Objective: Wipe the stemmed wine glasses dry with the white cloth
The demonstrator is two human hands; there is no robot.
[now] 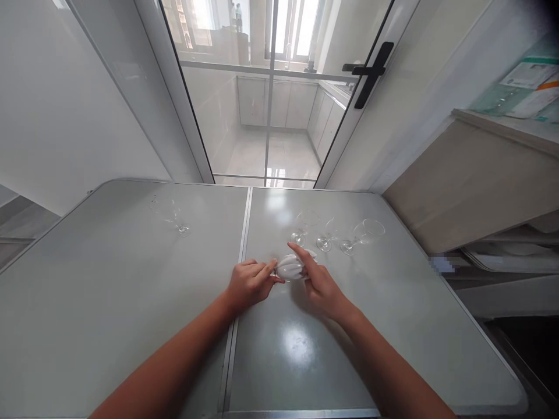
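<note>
Low above the table, a stemmed wine glass (289, 273) lies tilted on its side between my hands, with white cloth showing through its clear bowl. My left hand (253, 284) is closed around the stem and foot end. At the mouth of the bowl, my right hand (321, 285) grips the white cloth (311, 254), its index finger stretched along the outside. The right fingertips around the rim are partly hidden. Just beyond my right hand stand three clear stemmed glasses: one on the left (299, 238), one in the middle (324, 243) and one on the right (348, 247).
Another clear stemmed glass (183, 229) stands on the left half of the grey table (131, 302). A metal seam (246, 233) divides the tabletop. Behind the far edge is a glazed door with a black handle (373, 73). Shelving (476, 169) borders the right side.
</note>
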